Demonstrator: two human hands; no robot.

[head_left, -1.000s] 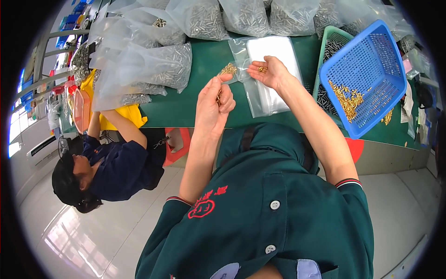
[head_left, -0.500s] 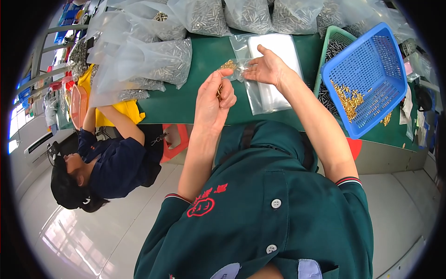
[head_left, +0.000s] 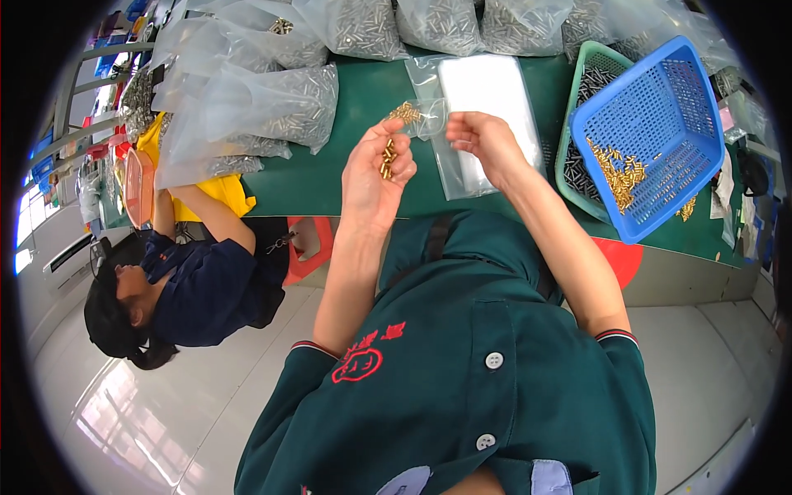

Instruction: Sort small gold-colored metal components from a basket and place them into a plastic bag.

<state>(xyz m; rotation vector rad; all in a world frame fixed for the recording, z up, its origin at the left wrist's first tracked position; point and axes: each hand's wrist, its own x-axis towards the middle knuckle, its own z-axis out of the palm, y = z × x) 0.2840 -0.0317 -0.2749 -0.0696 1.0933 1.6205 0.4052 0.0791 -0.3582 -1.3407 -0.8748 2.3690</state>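
The left hand (head_left: 375, 177) is cupped palm-up, fingers partly curled around a short row of small brass pins (head_left: 386, 157), thumb and forefinger pinched near the top so the pins can be fed out a few at a time. At two o'clock from it, the right hand (head_left: 487, 142) pinches the mouth of a small clear bag (head_left: 422, 120), holding it open toward the left hand; a few brass pins already show inside it. Both hands hover above the green table (head_left: 363, 99), just over a stack of flat clear bags (head_left: 487, 91) kept within easy reach. At three o'clock sits a blue basket (head_left: 660, 99) tilted toward the person, with loose brass pins (head_left: 619, 169) gathered in its low corner. Big bags of grey metal parts (head_left: 272, 115) crowd the eleven o'clock side, beside a seated co-worker (head_left: 190, 289).
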